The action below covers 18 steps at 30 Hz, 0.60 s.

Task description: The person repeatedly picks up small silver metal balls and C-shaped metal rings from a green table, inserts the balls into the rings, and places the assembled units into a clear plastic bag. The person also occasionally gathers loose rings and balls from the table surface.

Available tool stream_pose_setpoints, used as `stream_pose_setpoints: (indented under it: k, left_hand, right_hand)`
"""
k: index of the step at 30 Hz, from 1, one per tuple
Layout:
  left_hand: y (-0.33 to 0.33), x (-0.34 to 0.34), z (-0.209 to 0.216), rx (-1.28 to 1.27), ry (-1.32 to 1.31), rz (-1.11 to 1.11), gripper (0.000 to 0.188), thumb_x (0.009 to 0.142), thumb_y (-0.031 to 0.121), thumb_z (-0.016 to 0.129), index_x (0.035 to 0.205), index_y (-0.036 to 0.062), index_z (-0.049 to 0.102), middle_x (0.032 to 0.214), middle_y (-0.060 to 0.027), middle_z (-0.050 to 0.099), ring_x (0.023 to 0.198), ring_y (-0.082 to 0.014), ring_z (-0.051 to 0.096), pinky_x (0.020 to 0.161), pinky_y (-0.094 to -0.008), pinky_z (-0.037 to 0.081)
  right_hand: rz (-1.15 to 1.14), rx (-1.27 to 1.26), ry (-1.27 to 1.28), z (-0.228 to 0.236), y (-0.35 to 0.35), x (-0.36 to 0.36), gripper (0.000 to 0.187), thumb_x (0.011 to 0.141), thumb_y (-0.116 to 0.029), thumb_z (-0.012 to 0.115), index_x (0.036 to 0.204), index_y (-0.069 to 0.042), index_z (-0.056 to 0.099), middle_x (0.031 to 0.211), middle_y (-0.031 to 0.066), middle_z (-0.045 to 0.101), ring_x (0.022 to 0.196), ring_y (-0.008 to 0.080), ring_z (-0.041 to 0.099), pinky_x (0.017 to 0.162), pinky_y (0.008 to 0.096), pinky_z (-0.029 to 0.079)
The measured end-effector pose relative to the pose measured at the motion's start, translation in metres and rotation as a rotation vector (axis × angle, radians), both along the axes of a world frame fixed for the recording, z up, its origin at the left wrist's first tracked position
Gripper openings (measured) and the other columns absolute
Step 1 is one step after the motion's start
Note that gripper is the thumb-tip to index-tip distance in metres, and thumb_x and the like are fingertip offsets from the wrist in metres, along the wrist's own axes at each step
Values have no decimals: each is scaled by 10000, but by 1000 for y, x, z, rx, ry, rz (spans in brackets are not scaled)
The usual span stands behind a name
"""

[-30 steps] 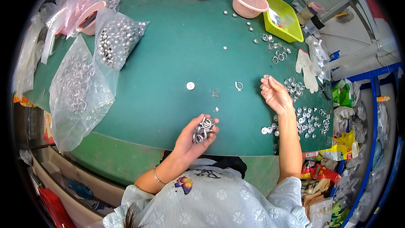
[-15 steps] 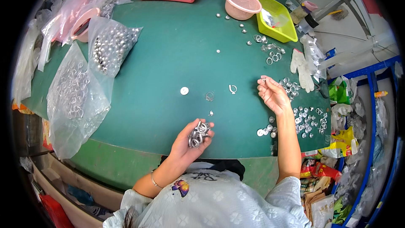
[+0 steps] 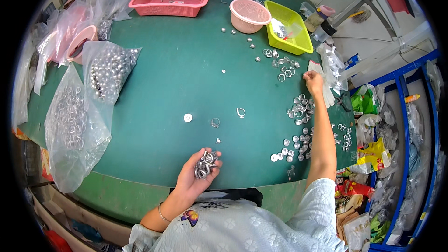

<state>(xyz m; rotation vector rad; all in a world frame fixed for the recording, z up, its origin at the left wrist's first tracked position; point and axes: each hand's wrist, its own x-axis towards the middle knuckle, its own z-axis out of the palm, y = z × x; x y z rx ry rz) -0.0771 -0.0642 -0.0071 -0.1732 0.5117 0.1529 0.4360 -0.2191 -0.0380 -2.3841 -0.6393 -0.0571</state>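
My left hand (image 3: 190,179) is cupped round a heap of grey metal rings (image 3: 205,164) near the table's front edge. Out to the right, my right hand (image 3: 314,83) has its fingertips pinched together beside a white knit glove (image 3: 326,91); what they hold, if anything, is too small to name. Between the hands lie a silver ring with a short tab (image 3: 241,113), a darker thin ring (image 3: 215,122), a pale round disc (image 3: 187,117) and a tiny metal piece (image 3: 218,141). Shiny metal cups (image 3: 298,110) cluster below my right hand.
Clear bags of rings (image 3: 70,116) and metal balls (image 3: 112,67) lie at left. A pink tray (image 3: 170,10), a pink basket (image 3: 249,27) and a yellow-green basket (image 3: 305,44) stand at the back. Blue shelving (image 3: 410,126) holds packages at right.
My right hand has reached farther forward, away from me, toward the glove. The left hand keeps its rings. The whole view has shifted, so the table items appear lower and farther left.
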Motion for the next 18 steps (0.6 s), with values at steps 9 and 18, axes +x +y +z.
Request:
stream_pose_setpoints:
  k: [9,18]
  left_hand:
    - [0,-12,2,28,-30,66,168,904,196,535,944,33,539,986,-147,562,781,-212,544,657,-283,491]
    - [5,-18,0,77,-8,80,179,915,216,521,944,40,539,993,-138,570,780,-212,550,663,-293,489]
  right_hand:
    - [651,10,80,63,76,-232,103,785,-65,608,857,6,625,807,143,599,759,254,596,680,341,464]
    - [919,-17,52,36,76,-345,212,730,-62,693,873,-8,546,894,112,541,811,278,549,684,350,467]
